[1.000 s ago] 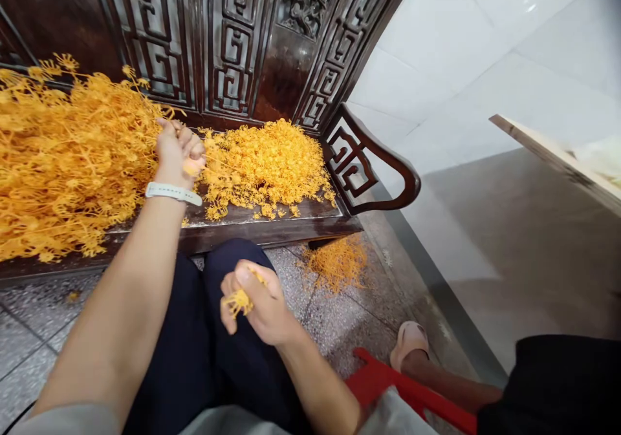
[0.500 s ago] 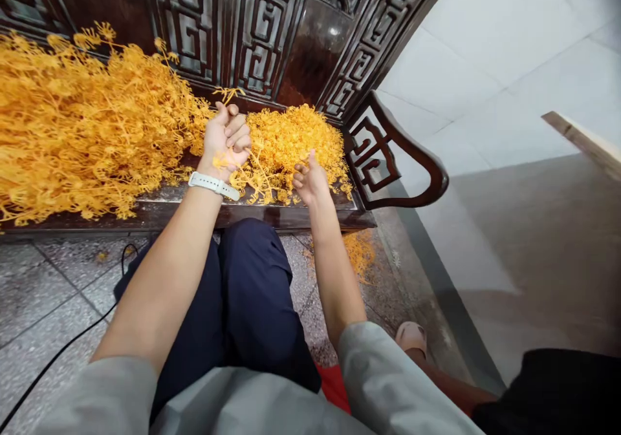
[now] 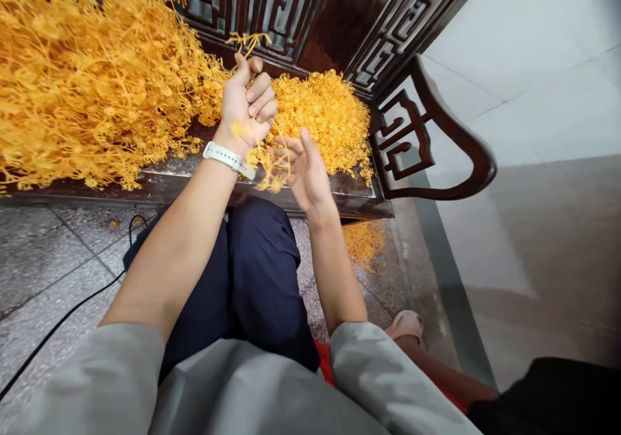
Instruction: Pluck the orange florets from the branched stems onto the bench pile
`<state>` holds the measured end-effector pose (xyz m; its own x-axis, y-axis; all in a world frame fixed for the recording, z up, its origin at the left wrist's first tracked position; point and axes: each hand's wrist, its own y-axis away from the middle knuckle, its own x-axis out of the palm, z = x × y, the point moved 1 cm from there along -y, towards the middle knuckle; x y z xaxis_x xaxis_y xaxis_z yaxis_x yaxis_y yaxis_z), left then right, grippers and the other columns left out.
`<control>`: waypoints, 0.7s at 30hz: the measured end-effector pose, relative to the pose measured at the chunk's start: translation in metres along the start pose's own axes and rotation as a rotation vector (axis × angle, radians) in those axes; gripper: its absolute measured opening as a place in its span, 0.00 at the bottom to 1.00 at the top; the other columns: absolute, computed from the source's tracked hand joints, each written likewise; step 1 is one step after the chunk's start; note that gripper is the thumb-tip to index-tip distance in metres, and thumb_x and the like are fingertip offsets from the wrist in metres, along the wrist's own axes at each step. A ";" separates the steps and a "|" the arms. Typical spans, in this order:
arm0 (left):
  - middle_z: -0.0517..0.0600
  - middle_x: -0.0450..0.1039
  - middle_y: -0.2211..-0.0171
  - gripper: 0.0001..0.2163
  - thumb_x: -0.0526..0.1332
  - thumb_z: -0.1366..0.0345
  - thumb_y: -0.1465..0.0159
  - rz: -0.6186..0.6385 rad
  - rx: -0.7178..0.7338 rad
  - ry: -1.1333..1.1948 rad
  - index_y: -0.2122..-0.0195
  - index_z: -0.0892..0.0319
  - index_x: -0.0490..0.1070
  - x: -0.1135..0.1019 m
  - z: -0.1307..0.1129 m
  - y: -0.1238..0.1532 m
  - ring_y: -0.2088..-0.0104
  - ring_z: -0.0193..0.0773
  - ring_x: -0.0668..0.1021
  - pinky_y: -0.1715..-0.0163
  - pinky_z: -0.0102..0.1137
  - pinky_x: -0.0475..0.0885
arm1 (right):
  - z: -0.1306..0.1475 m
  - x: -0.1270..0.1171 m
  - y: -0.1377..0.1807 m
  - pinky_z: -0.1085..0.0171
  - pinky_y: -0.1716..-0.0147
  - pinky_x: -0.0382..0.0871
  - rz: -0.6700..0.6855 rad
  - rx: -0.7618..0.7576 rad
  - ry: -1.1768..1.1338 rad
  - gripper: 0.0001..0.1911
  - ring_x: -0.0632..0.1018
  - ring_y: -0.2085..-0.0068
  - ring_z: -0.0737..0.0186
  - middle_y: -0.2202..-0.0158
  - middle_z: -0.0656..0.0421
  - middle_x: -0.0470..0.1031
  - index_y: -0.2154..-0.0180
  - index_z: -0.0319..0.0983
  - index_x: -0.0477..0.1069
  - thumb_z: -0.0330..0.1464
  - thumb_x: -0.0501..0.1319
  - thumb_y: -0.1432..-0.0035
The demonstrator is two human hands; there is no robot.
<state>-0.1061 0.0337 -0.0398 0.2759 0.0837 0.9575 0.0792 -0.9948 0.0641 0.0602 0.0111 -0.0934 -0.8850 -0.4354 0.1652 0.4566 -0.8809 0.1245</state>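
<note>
My left hand (image 3: 250, 99), with a pale watch strap at the wrist, is closed around a yellow plastic sprig (image 3: 266, 163). Thin stem ends stick out above its thumb, and the curly tips dangle below the fingers. Just to the right, my right hand (image 3: 308, 170) has its fingers apart beside those dangling tips; whether it touches them I cannot tell. Behind both hands, a smaller heap of yellow sprigs (image 3: 325, 118) lies on the dark wooden bench (image 3: 179, 173). A much larger heap of yellow sprigs (image 3: 97, 86) covers the bench to the left.
The bench's curved armrest (image 3: 478, 163) rises at the right. Loose yellow pieces (image 3: 363, 244) lie on the floor beneath it. A black cable (image 3: 63, 328) runs across the tiles at the left. Another person's foot in a pale shoe (image 3: 407, 325) is at the lower right.
My right hand has opened wider and come up close to the sprig hanging from my left hand. The left hand keeps its grip. The whole view has shifted slightly.
</note>
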 end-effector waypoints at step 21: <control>0.37 0.35 0.82 0.27 0.38 0.47 0.15 -0.023 0.195 -0.038 0.69 0.57 0.54 0.008 -0.017 0.003 0.88 0.26 0.48 0.85 0.24 0.42 | -0.009 0.075 0.049 0.71 0.83 0.51 -0.106 0.041 -0.366 0.27 0.55 0.81 0.76 0.75 0.71 0.64 0.65 0.44 0.59 0.43 0.77 0.39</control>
<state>-0.1194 0.0306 -0.0270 0.3076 0.1118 0.9449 0.2685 -0.9629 0.0266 0.0157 -0.0664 -0.0836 -0.8397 -0.2409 0.4868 0.3743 -0.9061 0.1973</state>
